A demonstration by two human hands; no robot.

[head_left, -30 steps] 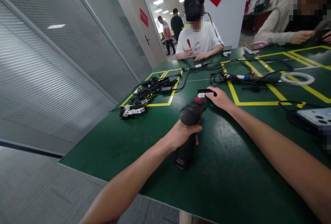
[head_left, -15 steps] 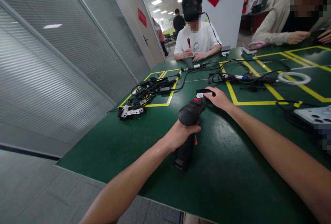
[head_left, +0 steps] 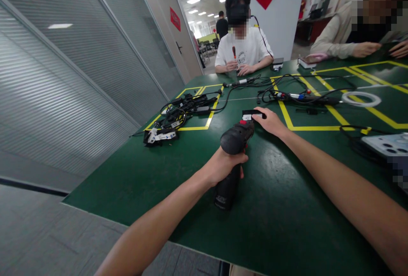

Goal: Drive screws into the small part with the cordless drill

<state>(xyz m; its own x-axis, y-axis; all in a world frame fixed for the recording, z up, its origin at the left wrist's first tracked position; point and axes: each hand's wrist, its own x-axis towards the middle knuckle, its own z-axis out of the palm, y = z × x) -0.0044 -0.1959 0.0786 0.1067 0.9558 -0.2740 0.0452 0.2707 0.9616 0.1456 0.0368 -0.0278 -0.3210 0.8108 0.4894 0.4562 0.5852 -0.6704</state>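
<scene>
My left hand (head_left: 225, 165) is wrapped round the grip of a black cordless drill (head_left: 234, 140) with a red switch on top. Its battery base (head_left: 223, 199) points down toward me, and its nose faces away over the table. Just beyond the nose, my right hand (head_left: 267, 119) pinches the right end of a small black block (head_left: 248, 114) with a white label on its near side. Whether the drill's tip touches the block is hidden behind the drill body. Both hands are low over the green table (head_left: 191, 178).
Tangled black cables (head_left: 188, 110) lie at the left inside yellow tape, with a black part bearing white strips (head_left: 161, 136) in front. Further right are a pen-like tool (head_left: 291, 96), a white ring (head_left: 361, 98) and a phone (head_left: 385, 142). A person opposite holds a screwdriver (head_left: 234, 52).
My hands, the drill and the black block hold nearly the same pose. The view has shifted very slightly. A walking person in the background has moved left behind the door edge.
</scene>
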